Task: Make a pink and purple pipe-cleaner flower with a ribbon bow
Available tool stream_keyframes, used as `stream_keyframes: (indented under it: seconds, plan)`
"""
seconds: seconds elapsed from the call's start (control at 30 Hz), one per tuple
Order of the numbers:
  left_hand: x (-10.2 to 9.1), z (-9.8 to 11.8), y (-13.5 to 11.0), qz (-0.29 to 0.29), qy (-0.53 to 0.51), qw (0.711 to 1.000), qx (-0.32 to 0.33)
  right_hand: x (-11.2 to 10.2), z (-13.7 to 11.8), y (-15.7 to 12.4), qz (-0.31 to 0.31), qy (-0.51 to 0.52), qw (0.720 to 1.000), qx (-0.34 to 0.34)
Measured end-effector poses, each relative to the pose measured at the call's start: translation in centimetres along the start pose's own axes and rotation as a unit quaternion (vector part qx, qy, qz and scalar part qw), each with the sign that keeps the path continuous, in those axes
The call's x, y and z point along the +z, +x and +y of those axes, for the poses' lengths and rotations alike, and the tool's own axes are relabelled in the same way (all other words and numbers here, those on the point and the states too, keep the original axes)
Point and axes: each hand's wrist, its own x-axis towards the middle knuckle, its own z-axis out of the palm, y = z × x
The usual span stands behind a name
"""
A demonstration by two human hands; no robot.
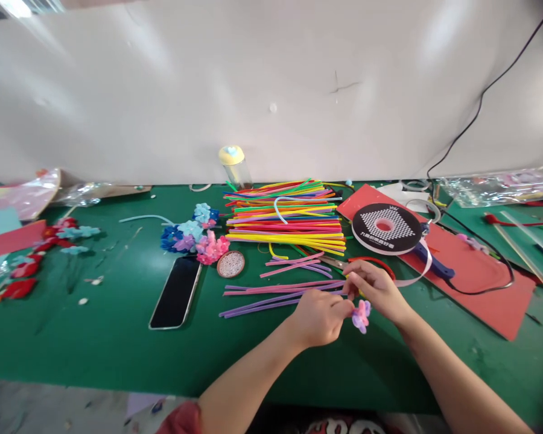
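At the far left, a clear plastic bag (87,194) lies crumpled on the green tabletop (131,355), its contents unclear. Near the middle sits a round speckled disc (230,264), perhaps a shallow dish of pale beads; just behind it stands a see-through jar (241,175) with a yellow lid, its filling too dim to tell. The left hand (319,316) has its fingers closed in a pinch on a small pink-and-purple fuzzy flower (361,316), held above the tabletop's near side. It should be very light, soft outside but springy, easily bent, hardly slippery; its base looks the safest hold, sparing the petals. The right hand (380,290) bends its fingers just beside it; whether they grip anything, I cannot tell.
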Motion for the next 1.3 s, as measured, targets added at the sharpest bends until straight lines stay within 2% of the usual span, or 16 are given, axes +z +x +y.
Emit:
stream_keyframes:
  seconds: [0.13,0.27,0.4,0.53,0.6,0.67,0.73,0.8,0.83,0.87,0.93,1.0,1.03,1.17,1.2,1.3]
  plan:
    - [0.0,-0.2,0.0,-0.011,-0.004,1.000,-0.010,0.0,0.3,0.3,0.049,-0.122,0.991,-0.029]
    - [0.0,-0.3,0.1,-0.001,-0.006,1.000,-0.002,-0.5,0.0,0.4,0.059,-0.238,0.967,-0.068]
    - [0.2,0.2,0.0,-0.016,-0.012,1.000,0.019,-1.7,-0.5,0.3,0.109,-0.358,0.924,-0.084]
    - [0.5,0.7,-0.1,-0.037,-0.023,0.998,0.036,-3.8,-1.3,0.0,0.162,-0.453,0.872,-0.088]
    - [0.6,0.8,-0.1,-0.038,-0.022,0.998,0.043,-5.2,-1.8,-0.3,0.195,-0.497,0.843,-0.072]
    - [0.6,0.9,-0.2,-0.042,-0.022,0.998,0.049,-6.8,-2.3,-0.6,0.240,-0.538,0.807,-0.027]
    - [0.6,0.9,-0.2,-0.044,-0.020,0.998,0.051,-8.5,-2.6,-1.0,0.282,-0.553,0.784,0.023]
    - [0.6,0.9,-0.2,-0.044,-0.019,0.998,0.048,-10.1,-2.5,-1.5,0.298,-0.572,0.761,0.066]
    - [0.5,0.9,-0.2,-0.042,-0.019,0.998,0.047,-10.7,-2.4,-1.7,0.287,-0.587,0.753,0.075]
    - [0.5,0.9,-0.2,-0.041,-0.020,0.998,0.045,-11.1,-2.1,-1.9,0.257,-0.601,0.754,0.066]
    - [0.4,0.9,-0.2,-0.041,-0.022,0.998,0.046,-11.4,-1.2,-2.2,0.168,-0.608,0.776,0.015]
    - [0.4,0.9,-0.2,-0.046,-0.022,0.998,0.048,-10.9,-0.2,-2.3,0.082,-0.596,0.798,-0.027]
    - [0.4,0.8,-0.1,-0.051,-0.021,0.997,0.048,-10.5,0.3,-2.3,0.058,-0.598,0.798,-0.031]
    - [0.4,0.7,-0.1,-0.057,-0.017,0.997,0.039,-8.9,1.3,-2.4,0.026,-0.625,0.780,-0.014]
    - [0.4,0.7,-0.1,-0.053,-0.019,0.998,0.035,-8.7,1.2,-2.5,0.015,-0.614,0.789,-0.023]
    - [0.4,0.4,-0.1,-0.033,-0.031,0.999,0.021,-9.1,-0.3,-3.1,-0.030,-0.534,0.842,-0.068]
